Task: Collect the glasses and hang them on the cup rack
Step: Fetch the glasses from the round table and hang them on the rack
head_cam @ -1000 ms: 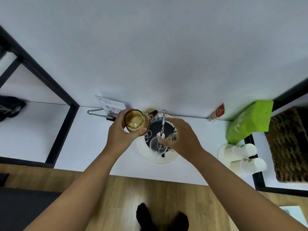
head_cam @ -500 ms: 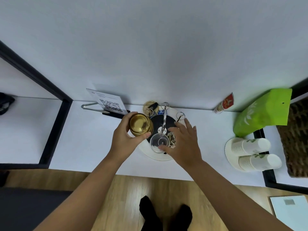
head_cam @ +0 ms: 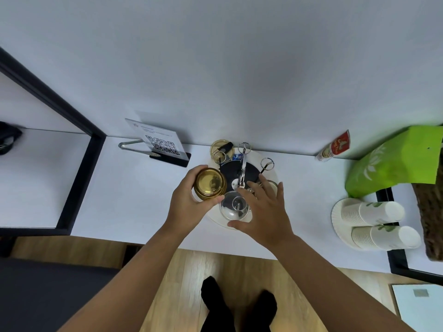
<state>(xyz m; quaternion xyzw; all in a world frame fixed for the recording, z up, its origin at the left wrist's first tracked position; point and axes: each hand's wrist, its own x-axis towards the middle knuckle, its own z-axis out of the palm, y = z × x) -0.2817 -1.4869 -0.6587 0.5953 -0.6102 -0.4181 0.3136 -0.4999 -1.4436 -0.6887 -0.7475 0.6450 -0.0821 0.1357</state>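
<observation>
Head view, the only one we have. We take the cup rack (head_cam: 242, 174) as landmark: a chrome post with ring-tipped pegs on a dark disc, set in a white round tray (head_cam: 217, 218) against the wall. Our left hand (head_cam: 189, 207) holds an amber glass (head_cam: 209, 185) bottom-up just left of the post, fingers and thumb wrapped round its wall. Our right hand (head_cam: 261, 212) hovers over the near-right side of the rack, fingers spread and gripping nothing; we cannot tell whether the thumb touches the tray rim. A clear glass (head_cam: 234, 205) sits inverted on the near peg, just left of that hand, and another glass peeps out beyond its fingers. We judge the step to be hanging the amber glass. The next move calls for lining its mouth over a free peg on the left and lowering it straight, without knocking the clear glass beside it. The rack stands on a white counter (head_cam: 134, 202). Left of the rack stands a QR-code sign (head_cam: 160, 143); well to its right lie stacked paper cups (head_cam: 374, 213) on paper plates, with a green pouch (head_cam: 393, 164) beyond them. Wood flooring (head_cam: 167, 283) runs below the counter edge.
</observation>
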